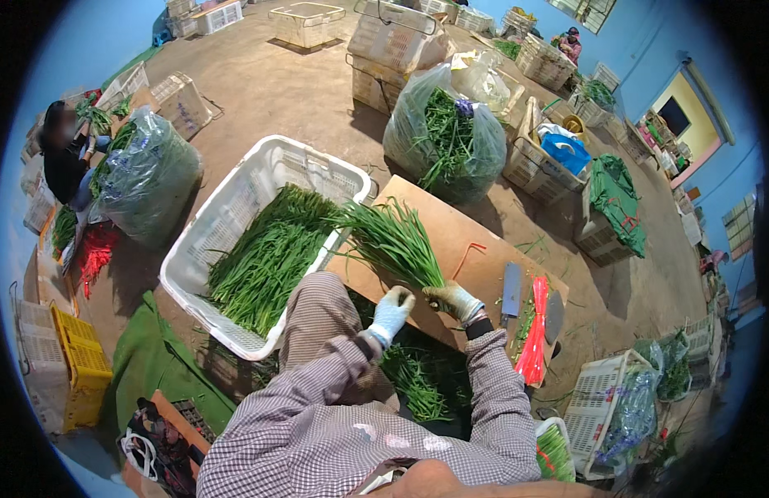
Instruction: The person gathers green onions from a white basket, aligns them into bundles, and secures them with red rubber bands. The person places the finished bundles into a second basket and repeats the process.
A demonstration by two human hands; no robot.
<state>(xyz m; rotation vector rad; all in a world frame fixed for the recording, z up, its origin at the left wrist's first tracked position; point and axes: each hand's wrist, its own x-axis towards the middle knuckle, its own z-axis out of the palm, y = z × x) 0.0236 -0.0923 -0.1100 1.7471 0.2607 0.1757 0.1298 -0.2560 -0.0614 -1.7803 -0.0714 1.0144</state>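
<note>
My right hand (454,301), in a work glove, grips the cut ends of a bunch of green garlic chives (397,243). The leaves fan out to the upper left over a brown board (415,199). Just left of those ends is my gloved left hand (390,314), fingers curled in; whether it pinches anything cannot be made out. A bent red strip (470,256) lies on the board beyond my right hand. To the right are a cleaver (511,291) and a bundle of red ties (535,333). Loose chives (415,383) lie below the board.
At the left, a white plastic crate (191,249) holds more chives (272,261). Stuffed clear bags (443,140) (148,177) stand on the floor. A person (67,152) sits at the far left, another person (568,46) at the back. White crates (599,398) stand at the right.
</note>
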